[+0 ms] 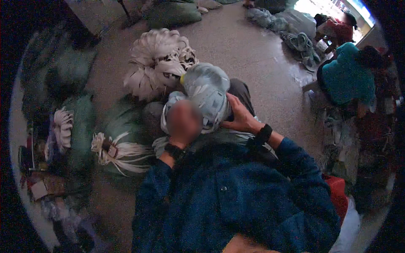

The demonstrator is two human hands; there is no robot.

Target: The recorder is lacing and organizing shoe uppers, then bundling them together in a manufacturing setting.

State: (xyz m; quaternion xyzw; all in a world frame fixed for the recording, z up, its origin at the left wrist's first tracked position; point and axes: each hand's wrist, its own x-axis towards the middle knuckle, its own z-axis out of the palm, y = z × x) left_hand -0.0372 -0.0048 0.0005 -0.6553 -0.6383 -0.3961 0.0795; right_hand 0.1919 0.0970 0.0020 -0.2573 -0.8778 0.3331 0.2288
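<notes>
A rounded bundle of pale grey-blue straps (211,99) rests over my lap, between my knees. A small yellow patch shows at its upper left edge. My right hand (242,116) grips the bundle's right side, thumb low and fingers higher up. Over its lower left part lies my left hand (184,123), blurred so that its fingers cannot be made out. More loose pale strips (242,135) stick out below the bundle, across my lap. Just beyond it, on the floor, sits a large heap of looped cream strips (156,63).
To my left lie a tied bunch of cream strips (116,151) and green sacks (80,126). A person in a teal top (348,76) sits at the right, another in red (339,31) farther back. Coiled straps (301,46) and plastic bags (297,21) lie toward the bright doorway.
</notes>
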